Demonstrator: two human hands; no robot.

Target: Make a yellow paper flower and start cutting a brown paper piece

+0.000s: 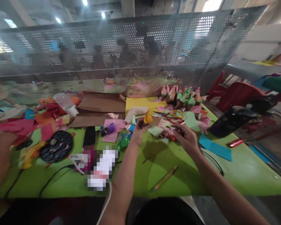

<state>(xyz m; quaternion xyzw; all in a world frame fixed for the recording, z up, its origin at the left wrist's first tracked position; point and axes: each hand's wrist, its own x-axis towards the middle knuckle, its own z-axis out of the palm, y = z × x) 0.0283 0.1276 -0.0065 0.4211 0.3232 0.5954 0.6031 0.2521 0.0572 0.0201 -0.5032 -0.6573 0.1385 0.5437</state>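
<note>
My left hand (140, 129) is closed on a twisted yellow paper piece (148, 117), holding it upright above the green table (189, 181). Over the paper scraps to its right is my right hand (185, 135). Its index finger and thumb look apart, beside a small crumpled pink-brown piece (165, 133); I see nothing clearly gripped. Just beyond the hands lie scissors (174, 118) with red and yellow handles showing, and pale green paper (192, 121). A thin stick (165, 178) lies in front of me.
Small paper cones (184, 95) cluster at the back right. A dark tumbler (231, 120) stands at the right edge. Left are a yellow glue gun (31, 154), a round black tray (56, 146), a phone (89, 137) and cables. Another person's arm (0, 159) reaches in at far left.
</note>
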